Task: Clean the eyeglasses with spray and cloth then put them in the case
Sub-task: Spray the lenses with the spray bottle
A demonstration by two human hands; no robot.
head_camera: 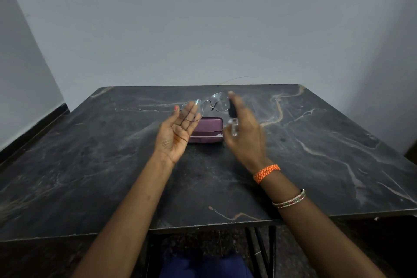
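Thin metal-framed eyeglasses [219,102] are held up above the table. My left hand [178,134], palm up, holds them at the left lens between thumb and fingers. My right hand [247,135], blurred by motion, grips a small clear spray bottle [233,125] with a black top beside the right lens, with the index finger raised over the top. A purple eyeglass case [208,128] lies on the table just behind and below both hands. A pale strip shows along its front seam. I see no separate cloth.
The dark marbled table [316,153] stands against a plain wall, with its near edge just in front of my lap. Black table legs [259,253] show below the front edge. On my right wrist are an orange braided band [266,172] and bangles.
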